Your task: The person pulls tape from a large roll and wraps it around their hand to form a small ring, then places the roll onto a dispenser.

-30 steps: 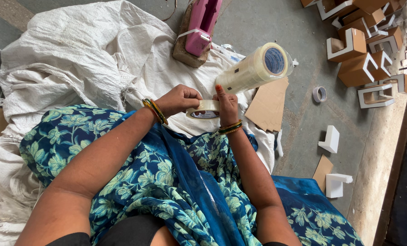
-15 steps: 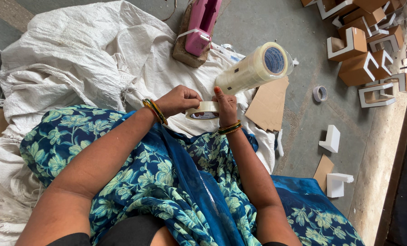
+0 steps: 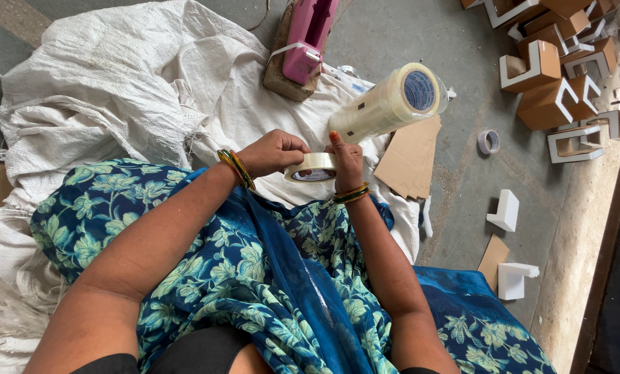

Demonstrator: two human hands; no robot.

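Over my lap, above the blue flowered cloth (image 3: 206, 277), both hands meet on one tape roll (image 3: 311, 167). My left hand (image 3: 274, 151) is closed on its left side, fingers curled over the rim. My right hand (image 3: 346, 163) holds the right side, fingers closed around it with one fingertip standing up past the top edge. Both hands are touching the roll, neither one nearer than the other. It sits squarely between them, tilted so that its open core faces up toward me and its round axis points roughly back at my chest. The free end of the tape I cannot make out; if it is anywhere, my judgement is that it lies under the left fingers, since they are bunched on the band.

Just beyond my right hand a long stack of rolls (image 3: 386, 104) lies on its side, its long axis running from near my fingers up and to the right, blue core label facing away. It rests on the white sack (image 3: 116, 90) spread over the floor. Beside it, to the right, lie flat cardboard pieces (image 3: 410, 163). Farther up the sack is a pink tool (image 3: 308, 34) on a wooden block.

On the bare floor to the right a small roll (image 3: 488, 141) lies alone, with white foam corners (image 3: 505, 210) nearer me and a heap of brown-and-white corner pieces (image 3: 552, 76) farthest off.
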